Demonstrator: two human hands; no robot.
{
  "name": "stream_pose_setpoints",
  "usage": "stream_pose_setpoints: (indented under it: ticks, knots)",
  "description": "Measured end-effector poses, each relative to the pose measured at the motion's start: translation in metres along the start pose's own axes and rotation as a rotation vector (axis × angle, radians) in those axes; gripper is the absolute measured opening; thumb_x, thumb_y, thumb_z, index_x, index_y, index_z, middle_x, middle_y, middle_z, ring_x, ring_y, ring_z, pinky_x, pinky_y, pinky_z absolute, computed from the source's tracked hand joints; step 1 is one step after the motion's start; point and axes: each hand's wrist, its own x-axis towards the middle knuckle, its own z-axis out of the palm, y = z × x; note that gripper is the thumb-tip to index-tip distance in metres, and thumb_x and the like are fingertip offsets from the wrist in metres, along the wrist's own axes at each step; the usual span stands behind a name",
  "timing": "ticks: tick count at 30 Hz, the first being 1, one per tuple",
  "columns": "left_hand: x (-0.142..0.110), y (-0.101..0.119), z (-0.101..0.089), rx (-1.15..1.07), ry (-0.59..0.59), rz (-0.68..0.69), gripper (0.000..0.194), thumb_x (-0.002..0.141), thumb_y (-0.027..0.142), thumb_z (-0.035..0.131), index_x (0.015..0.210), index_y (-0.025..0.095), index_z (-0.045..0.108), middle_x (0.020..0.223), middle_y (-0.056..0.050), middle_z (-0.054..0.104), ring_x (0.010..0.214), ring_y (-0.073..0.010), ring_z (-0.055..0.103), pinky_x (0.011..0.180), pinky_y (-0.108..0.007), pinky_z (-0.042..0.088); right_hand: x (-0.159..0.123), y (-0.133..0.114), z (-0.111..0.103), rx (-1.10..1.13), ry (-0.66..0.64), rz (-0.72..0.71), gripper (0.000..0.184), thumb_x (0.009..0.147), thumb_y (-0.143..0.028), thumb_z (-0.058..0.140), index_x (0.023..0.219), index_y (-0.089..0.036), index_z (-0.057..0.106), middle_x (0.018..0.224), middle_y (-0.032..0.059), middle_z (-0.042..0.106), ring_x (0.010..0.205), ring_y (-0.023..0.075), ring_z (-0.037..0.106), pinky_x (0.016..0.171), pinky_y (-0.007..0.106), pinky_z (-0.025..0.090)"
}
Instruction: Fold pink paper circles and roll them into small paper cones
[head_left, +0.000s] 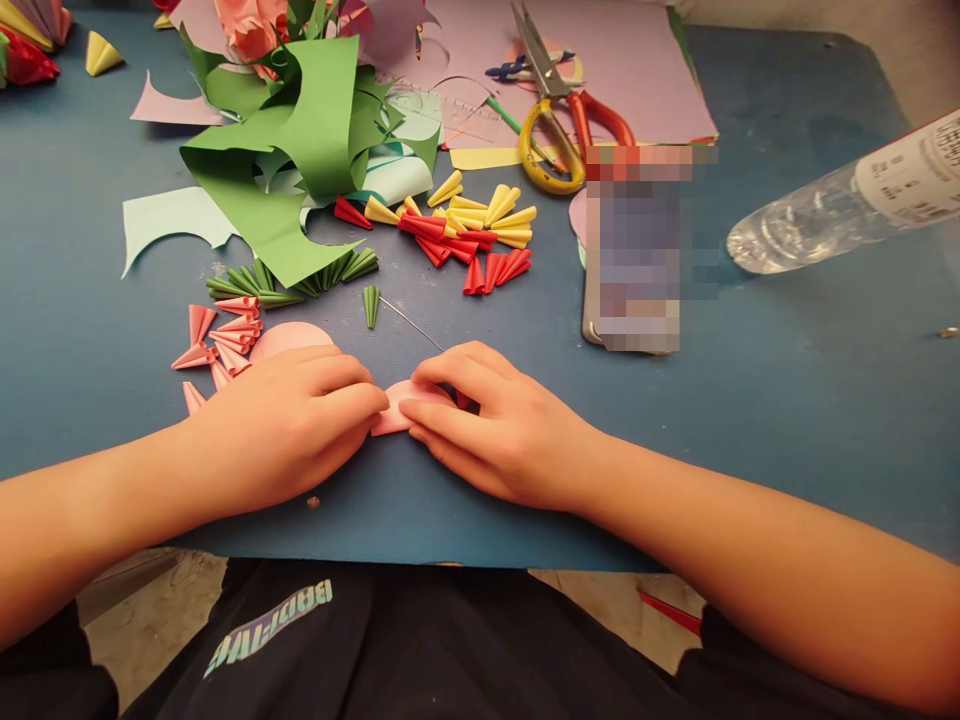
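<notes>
Black shirt (390, 640): nearest, below the near edge of the blue table (720, 400).
Pink paper piece (391, 417): at the near side, between both hands; feather-light, bendy, quick to crease, I'd judge; best taken lightly by its edges.
Left hand (292, 425): fingers together, tips on its left end; thumb hidden, so pinching or pressing, cannot tell.
Right hand (517, 430): fingers slightly parted and curled over its right part; grip unclear too.
Green cone cluster (371, 307): just far of the hands, beside a needle-like rod (409, 322).
Pink cones (236, 330): left.
</notes>
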Motion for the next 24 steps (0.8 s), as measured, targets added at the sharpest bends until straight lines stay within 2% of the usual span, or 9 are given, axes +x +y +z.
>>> stream_pose_setpoints:
  ticks: [3, 7, 13, 18, 24]
  knots:
    - [0.0008, 0.0015, -0.0014, 0.022, 0.016, 0.026, 0.021, 0.102, 0.018, 0.062, 0.091, 0.013, 0.079, 0.086, -0.009, 0.073, 0.073, -0.0201, 0.063, 0.070, -0.035, 0.052, 0.0006, -0.0012, -0.0002, -0.008, -0.011, -0.003, 0.013, 0.100, -0.015, 0.063, 0.101, -0.010, 0.074, 0.102, 0.0183, 0.070, 0.098, 0.0259, 0.057, 0.085, 0.042, 0.060]
    - [-0.0001, 0.0036, -0.0027, 0.057, 0.013, 0.064, 0.022, 0.101, 0.018, 0.062, 0.093, 0.014, 0.082, 0.083, -0.008, 0.072, 0.069, -0.0194, 0.058, 0.066, -0.035, 0.050, 0.0012, -0.0024, -0.0003, 0.008, -0.021, 0.006, 0.014, 0.101, -0.015, 0.060, 0.104, -0.010, 0.073, 0.101, 0.0173, 0.070, 0.097, 0.0256, 0.058, 0.084, 0.043, 0.061]
    - [-0.0001, 0.0019, -0.0017, 0.127, 0.012, 0.087, 0.026, 0.104, 0.018, 0.058, 0.095, 0.016, 0.082, 0.081, -0.007, 0.072, 0.068, -0.0185, 0.059, 0.066, -0.034, 0.050, 0.0008, -0.0025, 0.0016, 0.000, -0.019, -0.002, 0.018, 0.102, -0.013, 0.057, 0.111, -0.011, 0.072, 0.101, 0.0157, 0.071, 0.097, 0.0266, 0.062, 0.087, 0.046, 0.062]
    - [0.0013, 0.0020, -0.0008, 0.133, 0.016, 0.088, 0.028, 0.104, 0.018, 0.058, 0.089, 0.015, 0.082, 0.078, -0.008, 0.071, 0.066, -0.0187, 0.059, 0.064, -0.033, 0.049, 0.0014, -0.0031, 0.0028, -0.007, 0.008, -0.001, 0.016, 0.102, -0.013, 0.059, 0.111, -0.011, 0.072, 0.100, 0.0150, 0.071, 0.096, 0.0260, 0.064, 0.086, 0.043, 0.063]
    - [0.0010, 0.0016, -0.0001, 0.117, 0.017, 0.098, 0.024, 0.102, 0.017, 0.060, 0.092, 0.014, 0.082, 0.079, -0.007, 0.071, 0.067, -0.0190, 0.056, 0.065, -0.034, 0.048, 0.0022, -0.0046, 0.0022, -0.023, -0.007, 0.016, 0.016, 0.102, -0.013, 0.059, 0.109, -0.007, 0.072, 0.103, 0.0179, 0.072, 0.095, 0.0265, 0.063, 0.088, 0.045, 0.064]
